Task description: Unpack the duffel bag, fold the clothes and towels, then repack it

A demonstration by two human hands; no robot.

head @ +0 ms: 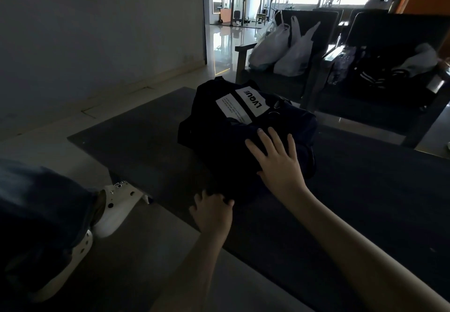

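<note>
A dark duffel bag (219, 126) with a white label lies on the low dark table (136, 126), near its middle. My right hand (277, 163) rests flat on the near top of the bag, fingers spread. My left hand (211, 210) is at the bag's near lower edge, fingers curled around dark fabric there. Whether that fabric is the bag itself or a strap is too dark to tell. No clothes or towels are visible outside the bag.
A dark chair (314, 31) behind the table holds white plastic bags (280, 48). A second chair (394, 51) at the right carries dark items and a bottle. My leg and a white shoe (114, 207) are at the left on the pale floor.
</note>
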